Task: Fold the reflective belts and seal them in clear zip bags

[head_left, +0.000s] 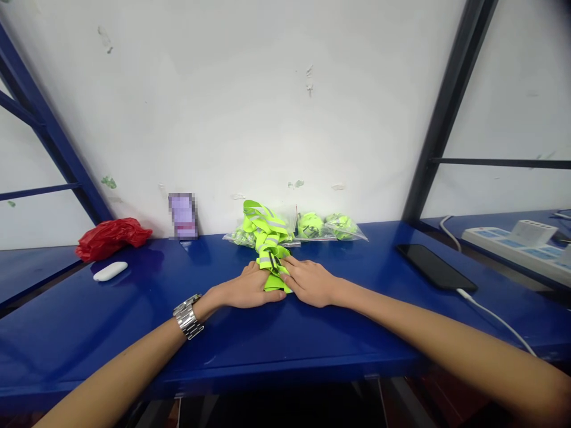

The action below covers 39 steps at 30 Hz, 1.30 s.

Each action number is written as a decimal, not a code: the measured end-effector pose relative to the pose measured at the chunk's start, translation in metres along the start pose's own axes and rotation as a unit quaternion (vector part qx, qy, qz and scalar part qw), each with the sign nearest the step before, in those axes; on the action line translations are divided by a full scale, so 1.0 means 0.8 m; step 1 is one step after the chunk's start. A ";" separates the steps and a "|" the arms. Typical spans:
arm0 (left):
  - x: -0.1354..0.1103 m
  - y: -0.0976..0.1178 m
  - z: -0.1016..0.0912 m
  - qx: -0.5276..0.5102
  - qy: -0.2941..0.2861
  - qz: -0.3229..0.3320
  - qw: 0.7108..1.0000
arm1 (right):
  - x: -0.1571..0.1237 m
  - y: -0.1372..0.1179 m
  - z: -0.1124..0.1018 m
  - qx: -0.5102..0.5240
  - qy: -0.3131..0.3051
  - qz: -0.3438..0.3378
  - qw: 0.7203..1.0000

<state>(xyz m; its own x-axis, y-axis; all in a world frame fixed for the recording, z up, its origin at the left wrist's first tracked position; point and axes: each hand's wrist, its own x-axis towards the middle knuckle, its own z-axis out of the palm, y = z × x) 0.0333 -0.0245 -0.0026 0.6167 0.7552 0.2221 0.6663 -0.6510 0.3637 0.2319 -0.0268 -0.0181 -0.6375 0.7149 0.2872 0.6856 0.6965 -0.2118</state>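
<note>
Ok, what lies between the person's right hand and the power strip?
In the head view, a black smartphone lies on the blue bench between the right hand and the power strip, a white cable trailing from it.

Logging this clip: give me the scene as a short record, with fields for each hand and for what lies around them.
Left hand: resting on the reflective vest; watch on wrist
Right hand: on the same vest, fingers over it
Surface: blue bench
Behind vest: clear bags of green items
Bench left: red bag, white case
Bench right: phone, charging cable
Further right: power strip
</note>
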 end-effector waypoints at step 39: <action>-0.036 -0.016 0.001 0.298 0.016 0.140 0.944 | 0.005 0.001 -0.001 -0.252 0.044 -0.200 0.946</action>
<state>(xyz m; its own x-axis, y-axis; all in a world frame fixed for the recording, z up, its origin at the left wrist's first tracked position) 0.0072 -0.0382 -0.0148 0.7966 0.5436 0.2643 0.6030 -0.7451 -0.2848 0.2298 -0.0234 -0.0164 -0.8647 0.3769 0.3320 0.4903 0.7767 0.3953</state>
